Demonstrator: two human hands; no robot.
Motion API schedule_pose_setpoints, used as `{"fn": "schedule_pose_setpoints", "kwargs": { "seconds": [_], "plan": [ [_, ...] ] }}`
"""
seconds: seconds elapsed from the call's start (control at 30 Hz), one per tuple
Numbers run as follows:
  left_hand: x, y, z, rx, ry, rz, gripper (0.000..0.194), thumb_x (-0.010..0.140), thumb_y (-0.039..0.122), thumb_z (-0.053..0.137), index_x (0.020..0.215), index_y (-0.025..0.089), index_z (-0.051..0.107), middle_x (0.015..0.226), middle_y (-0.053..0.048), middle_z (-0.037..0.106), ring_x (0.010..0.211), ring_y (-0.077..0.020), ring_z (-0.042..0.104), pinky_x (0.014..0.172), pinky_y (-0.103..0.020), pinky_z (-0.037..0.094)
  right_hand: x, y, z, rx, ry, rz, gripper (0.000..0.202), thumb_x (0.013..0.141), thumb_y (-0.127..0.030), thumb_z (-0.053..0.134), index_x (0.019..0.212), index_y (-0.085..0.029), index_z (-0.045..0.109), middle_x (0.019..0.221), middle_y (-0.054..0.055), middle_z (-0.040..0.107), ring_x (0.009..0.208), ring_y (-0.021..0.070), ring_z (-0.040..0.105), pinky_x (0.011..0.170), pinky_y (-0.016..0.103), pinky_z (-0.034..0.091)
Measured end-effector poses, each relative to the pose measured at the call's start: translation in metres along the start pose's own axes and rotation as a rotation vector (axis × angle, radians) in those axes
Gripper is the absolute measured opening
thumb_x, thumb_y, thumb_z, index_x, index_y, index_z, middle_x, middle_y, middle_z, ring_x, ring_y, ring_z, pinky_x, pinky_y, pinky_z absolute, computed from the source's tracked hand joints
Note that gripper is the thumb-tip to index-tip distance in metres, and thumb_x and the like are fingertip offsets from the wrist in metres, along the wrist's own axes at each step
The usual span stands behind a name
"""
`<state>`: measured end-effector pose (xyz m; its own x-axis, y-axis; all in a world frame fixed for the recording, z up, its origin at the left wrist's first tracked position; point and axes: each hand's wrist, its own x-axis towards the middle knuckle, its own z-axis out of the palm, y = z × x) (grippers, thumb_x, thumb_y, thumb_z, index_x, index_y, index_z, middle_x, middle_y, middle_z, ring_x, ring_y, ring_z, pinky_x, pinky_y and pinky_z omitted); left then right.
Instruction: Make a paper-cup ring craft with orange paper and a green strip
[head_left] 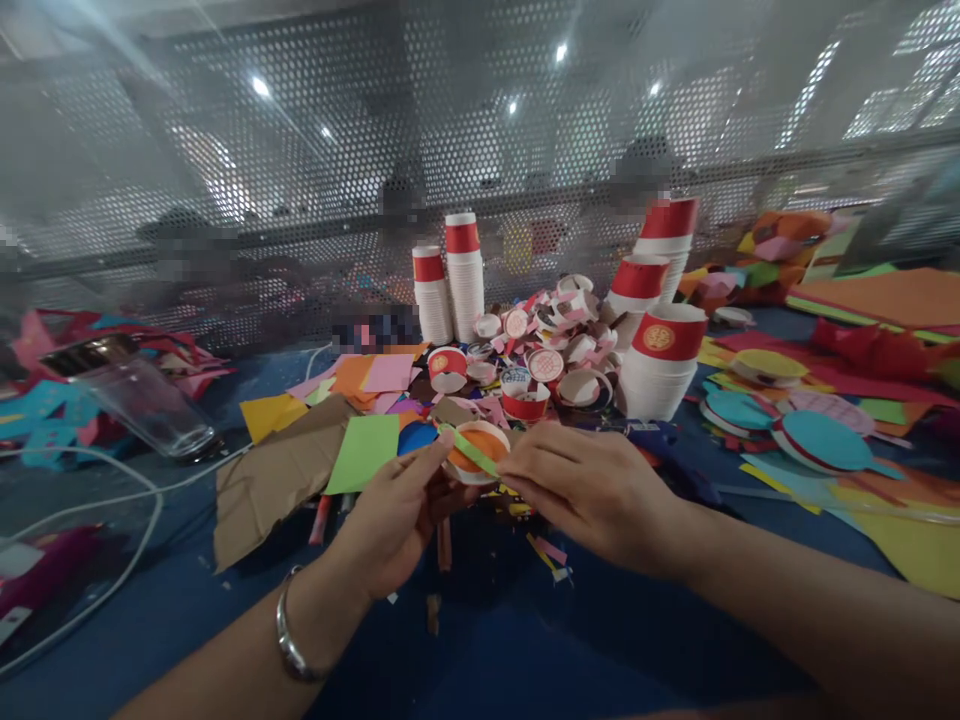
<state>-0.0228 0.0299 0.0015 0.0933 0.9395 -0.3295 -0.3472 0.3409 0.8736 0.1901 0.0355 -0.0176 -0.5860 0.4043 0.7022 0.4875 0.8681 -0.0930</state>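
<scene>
Between my two hands is a short white paper cup piece with an orange disc across its round opening. My left hand is closed around the left side of this cup piece. A narrow light-green paper strip lies slantwise over the orange. My right hand pinches the strip's lower right end at the cup's rim; its other end is by my left thumb. Part of the cup is hidden behind my fingers.
Stacked paper cups and cut cup rings crowd the table's back. Brown cardboard and green paper lie left, near a glass bottle and a white cable. Blue-topped cup pieces lie right.
</scene>
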Motion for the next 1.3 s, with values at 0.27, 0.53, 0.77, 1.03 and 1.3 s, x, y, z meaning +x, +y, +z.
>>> {"fn": "schedule_pose_setpoints", "kwargs": {
  "seconds": [0.27,0.53,0.77,1.03,1.3],
  "plan": [
    [-0.003,0.001,0.003,-0.009,0.04,-0.005,0.017,0.097,0.019,0.072,0.09,0.009,0.084,0.087,-0.011,0.083,0.064,-0.0126,0.073,0.06,-0.017,0.062,-0.003,0.0,-0.002,-0.021,-0.01,-0.017,0.019,0.105,-0.016,0.053,0.106,-0.013,0.073,0.096,0.009,0.074,0.083,0.0193,0.071,0.068,0.029,0.057],
    [0.001,-0.001,0.003,0.006,0.048,0.0,0.012,0.091,0.021,0.08,0.094,0.01,0.083,0.093,-0.011,0.084,0.071,-0.0141,0.075,0.064,-0.018,0.063,-0.002,-0.001,-0.004,-0.037,-0.005,-0.08,0.018,0.104,-0.014,0.056,0.102,-0.011,0.073,0.094,0.01,0.073,0.08,0.0195,0.069,0.065,0.03,0.055],
    [-0.002,-0.001,0.0,0.069,-0.029,0.051,0.02,0.086,0.027,0.084,0.099,0.012,0.081,0.091,-0.01,0.082,0.077,-0.0179,0.076,0.066,-0.023,0.064,-0.004,-0.002,-0.006,-0.05,-0.047,-0.022,0.017,0.102,-0.013,0.056,0.105,-0.013,0.073,0.098,0.011,0.075,0.085,0.0215,0.073,0.069,0.031,0.059],
    [0.0,-0.004,-0.004,0.085,-0.101,0.142,0.029,0.077,0.034,0.09,0.093,0.013,0.078,0.082,-0.006,0.078,0.082,-0.0209,0.078,0.072,-0.025,0.064,-0.002,-0.002,-0.009,0.201,0.064,0.242,0.018,0.099,-0.013,0.057,0.112,-0.016,0.069,0.1,0.009,0.075,0.083,0.0185,0.073,0.071,0.029,0.058],
    [0.0,-0.003,-0.001,0.094,-0.074,0.172,0.017,0.085,0.024,0.083,0.094,0.012,0.077,0.085,-0.009,0.079,0.074,-0.0164,0.074,0.069,-0.023,0.064,0.0,-0.001,-0.01,0.425,0.155,0.512,0.004,0.097,-0.021,0.064,0.101,-0.021,0.066,0.081,0.0,0.072,0.067,0.0133,0.066,0.061,0.025,0.055]
  ]
}}
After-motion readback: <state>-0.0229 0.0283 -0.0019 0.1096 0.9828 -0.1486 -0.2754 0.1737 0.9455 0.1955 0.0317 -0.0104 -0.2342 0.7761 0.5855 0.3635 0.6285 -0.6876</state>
